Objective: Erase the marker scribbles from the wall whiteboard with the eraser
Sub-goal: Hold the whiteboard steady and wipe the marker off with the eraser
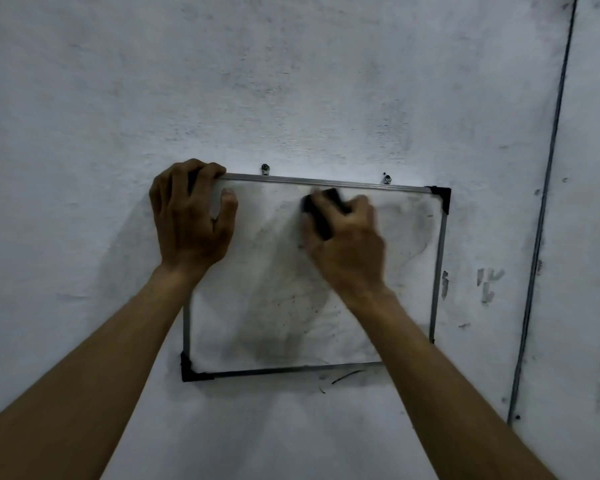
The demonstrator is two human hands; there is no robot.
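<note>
Head view: small metal-framed whiteboard (409,237) hangs a bit crooked on a scuffed white wall (291,81), w/ black plastic corner caps top right and bottom left. Two screws (264,169) sit just above the top rail.

Left hand (191,216) clamps the board's top-left corner, fingers curled over the frame edge, thumb pressed on the board face.

Right hand (347,240) is closed around a dark eraser (321,213), pressing it flat on the upper-middle of the board (hand and eraser motion-blurred).

Board surface shows grey smeared residue, heaviest toward the lower middle, plus small dark specks; no clear scribble lines readable.

Dark marker streaks (347,375) sit on the wall just below the bottom rail.

Thin conduit (548,188) runs down the wall at right.
</note>
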